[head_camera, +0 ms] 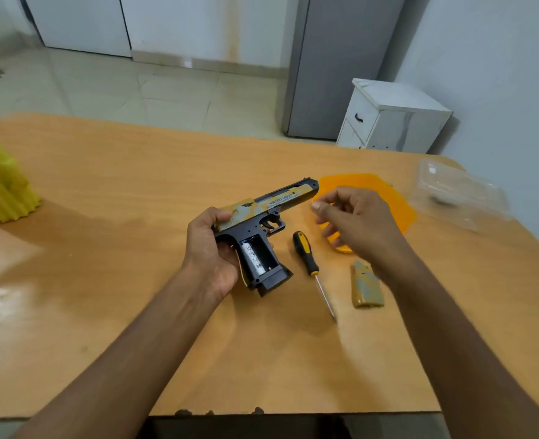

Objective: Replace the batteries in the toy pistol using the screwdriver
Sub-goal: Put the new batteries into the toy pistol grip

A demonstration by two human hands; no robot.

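My left hand (209,248) grips the black and tan toy pistol (261,217) by its rear, barrel pointing right and away. The grip's battery compartment is uncovered, and one silver battery (253,258) sits in it beside an empty slot. My right hand (356,221) hovers above the orange tray (388,198), fingers loosely curled with thumb and forefinger pinched; whether it holds something small I cannot tell. A black and yellow screwdriver (309,261) lies on the table between my hands. The tan battery cover (366,285) lies to the screwdriver's right.
The wooden table (119,172) carries a yellow ribbed vase (2,185) at the far left and a clear plastic container (458,193) at the far right. Behind the table stand a white cabinet (391,118) and a grey fridge.
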